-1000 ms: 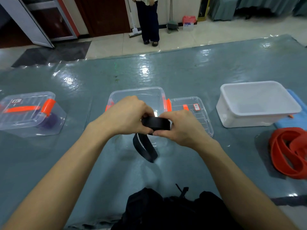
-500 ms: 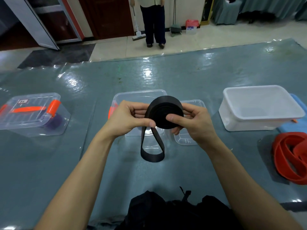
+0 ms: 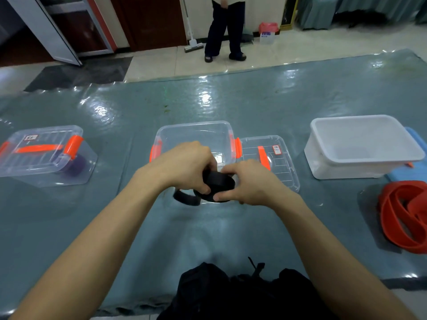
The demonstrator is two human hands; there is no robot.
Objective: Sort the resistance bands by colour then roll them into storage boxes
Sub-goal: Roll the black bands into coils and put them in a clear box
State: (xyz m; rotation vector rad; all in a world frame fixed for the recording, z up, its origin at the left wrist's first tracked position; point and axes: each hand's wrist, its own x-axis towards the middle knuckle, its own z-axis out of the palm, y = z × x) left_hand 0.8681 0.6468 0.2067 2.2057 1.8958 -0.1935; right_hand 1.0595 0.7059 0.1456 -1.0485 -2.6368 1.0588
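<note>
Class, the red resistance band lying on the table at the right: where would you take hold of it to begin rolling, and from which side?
Probably the near end of the red resistance band. It lies as a loose flat loop with strands overlapping at its far side, near the white box. The near curve lies single and free, so the right hand could pinch it from the person's side.

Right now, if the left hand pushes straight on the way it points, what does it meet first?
Probably the right hand: the left hand points right, across the black band roll both hold. Beyond that lies the clear lid. Depth is unclear.
</note>
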